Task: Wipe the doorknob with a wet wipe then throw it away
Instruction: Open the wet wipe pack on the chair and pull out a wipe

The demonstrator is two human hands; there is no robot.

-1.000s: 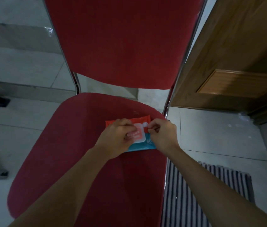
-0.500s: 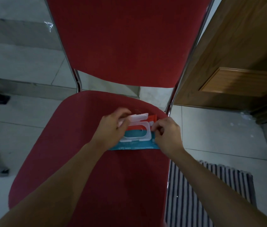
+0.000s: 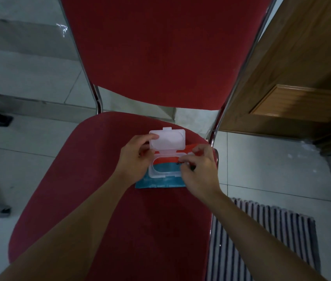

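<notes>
A red chair (image 3: 103,189) fills most of what I see, its seat under both my hands, with a wooden door (image 3: 302,78) off to my right and a striped mat (image 3: 272,230) on the tiled floor below my right forearm. On the seat lies a pack of wet wipes (image 3: 160,182), blue and orange, right between my hands. Its clear plastic lid (image 3: 167,140) stands flipped up, and my left hand (image 3: 134,157) pinches the lid's left edge between thumb and fingers. My right hand (image 3: 199,171) rests on the pack's right end, fingertips (image 3: 182,159) closed together at the edge of the oval opening; whether they grip a wipe I cannot tell
</notes>
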